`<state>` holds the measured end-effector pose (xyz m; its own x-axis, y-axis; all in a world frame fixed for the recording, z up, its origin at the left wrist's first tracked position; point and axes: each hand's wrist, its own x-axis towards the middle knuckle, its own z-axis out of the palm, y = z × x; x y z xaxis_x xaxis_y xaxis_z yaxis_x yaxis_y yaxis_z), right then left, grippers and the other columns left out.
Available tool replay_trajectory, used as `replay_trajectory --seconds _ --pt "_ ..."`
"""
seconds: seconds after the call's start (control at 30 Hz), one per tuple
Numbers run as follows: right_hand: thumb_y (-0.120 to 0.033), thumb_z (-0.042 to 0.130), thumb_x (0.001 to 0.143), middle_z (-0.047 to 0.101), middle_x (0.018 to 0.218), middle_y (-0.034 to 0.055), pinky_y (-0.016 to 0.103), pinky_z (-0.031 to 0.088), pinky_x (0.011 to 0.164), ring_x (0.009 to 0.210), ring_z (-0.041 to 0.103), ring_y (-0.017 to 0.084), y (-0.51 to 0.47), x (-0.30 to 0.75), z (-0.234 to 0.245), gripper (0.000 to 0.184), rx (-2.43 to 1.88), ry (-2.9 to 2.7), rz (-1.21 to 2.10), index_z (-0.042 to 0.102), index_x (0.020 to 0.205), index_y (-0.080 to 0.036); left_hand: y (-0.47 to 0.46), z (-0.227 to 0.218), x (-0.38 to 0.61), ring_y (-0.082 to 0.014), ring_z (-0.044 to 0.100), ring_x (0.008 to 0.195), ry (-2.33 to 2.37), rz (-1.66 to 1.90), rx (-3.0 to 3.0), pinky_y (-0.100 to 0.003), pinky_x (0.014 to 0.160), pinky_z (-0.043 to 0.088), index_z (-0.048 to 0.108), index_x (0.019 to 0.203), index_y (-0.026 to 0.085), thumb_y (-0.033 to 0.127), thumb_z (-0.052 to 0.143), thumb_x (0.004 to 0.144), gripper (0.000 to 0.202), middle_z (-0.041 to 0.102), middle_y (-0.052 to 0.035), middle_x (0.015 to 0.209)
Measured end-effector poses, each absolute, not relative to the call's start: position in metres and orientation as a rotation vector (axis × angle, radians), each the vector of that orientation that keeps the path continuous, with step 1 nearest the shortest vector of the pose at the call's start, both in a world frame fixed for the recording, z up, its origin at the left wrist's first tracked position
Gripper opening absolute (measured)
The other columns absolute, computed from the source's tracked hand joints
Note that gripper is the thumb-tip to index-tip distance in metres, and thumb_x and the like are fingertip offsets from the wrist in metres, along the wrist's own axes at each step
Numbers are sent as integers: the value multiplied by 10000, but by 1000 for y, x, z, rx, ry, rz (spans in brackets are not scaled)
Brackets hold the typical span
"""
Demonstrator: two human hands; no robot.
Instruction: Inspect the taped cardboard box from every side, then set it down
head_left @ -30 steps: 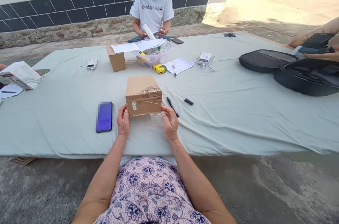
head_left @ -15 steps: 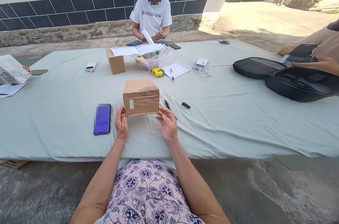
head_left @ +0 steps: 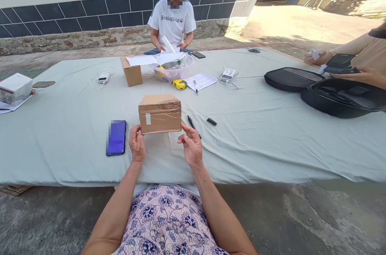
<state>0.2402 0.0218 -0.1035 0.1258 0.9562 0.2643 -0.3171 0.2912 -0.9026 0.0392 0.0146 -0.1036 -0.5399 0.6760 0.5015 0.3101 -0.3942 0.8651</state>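
A small brown cardboard box (head_left: 161,116) with a patterned sticker and scribbled lines near its top edge is between my hands, close in front of me. My left hand (head_left: 137,144) grips its lower left corner, fingers behind and thumb in front. At the lower right corner, the fingertips of my right hand (head_left: 191,144) touch the box, while the thumb stands a little off it. The far fingers are partly hidden by the box. An uncapped black marker (head_left: 194,127) lies just right of my right hand, its cap (head_left: 211,121) farther right. Left of my left hand lies a phone (head_left: 116,137).
Beyond the box are a yellow tape measure (head_left: 179,84), a printed sheet (head_left: 202,81), a plastic basin (head_left: 187,64) and another carton (head_left: 133,75). A black case (head_left: 340,96) lies open at right. One person (head_left: 171,20) sits opposite; others are at both sides.
The box tilts slightly and shifts a little left with my hands. My right thumb has moved off it. At left, a white box has turned; at right, a person's hand now shows a small white object.
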Motion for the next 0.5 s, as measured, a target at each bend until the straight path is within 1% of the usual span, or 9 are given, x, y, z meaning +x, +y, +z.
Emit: replay_trajectory --seconds 0.07,0.13,0.2,0.3,0.4,0.5 --pt "-330 598 858 742 1327 76 385 576 657 591 615 136 14 242 -92 301 -732 -1037 1067 692 1141 -288 8 -92 41 -227 655 1034 1571 2082 1360 -357 947 520 685 1052 209 476 533 960 321 705 -90 1058" --pt "-302 604 886 763 1285 54 382 576 657 596 621 140 6 245 -79 293 -650 -1064 1040 699 1163 -313 1 -79 44 -219 642 1047 1582 2137 1387 -351 967 500 680 1060 210 503 501 983 352 697 -83 1063" --pt "-287 604 907 745 1327 46 383 580 655 600 624 137 -2 248 -65 325 -604 -1091 1002 700 1214 -333 -6 -65 47 -206 639 991 1585 2198 1462 -342 922 500 680 1029 207 502 475 1006 361 691 -68 1006" --pt "-269 609 930 662 1465 26 350 564 600 562 596 97 -10 251 -49 391 -567 -1117 970 687 1294 -388 -13 -47 52 -189 625 907 1551 2230 1607 -329 849 500 697 1004 205 457 468 1026 341 682 -51 941" --pt "-246 603 946 586 1551 9 316 539 542 521 549 63 -13 253 -39 453 -614 -1170 985 651 1353 -440 -16 -34 54 -197 632 976 1558 2134 1642 -334 869 509 717 1089 211 412 489 1022 312 703 -69 1039" --pt "-250 586 947 541 1591 8 314 545 542 517 530 58 -10 253 -36 488 -684 -1226 997 618 1393 -447 -15 -31 53 -208 629 1064 1571 2034 1596 -335 896 525 710 1197 221 384 518 1004 318 696 -91 1168"
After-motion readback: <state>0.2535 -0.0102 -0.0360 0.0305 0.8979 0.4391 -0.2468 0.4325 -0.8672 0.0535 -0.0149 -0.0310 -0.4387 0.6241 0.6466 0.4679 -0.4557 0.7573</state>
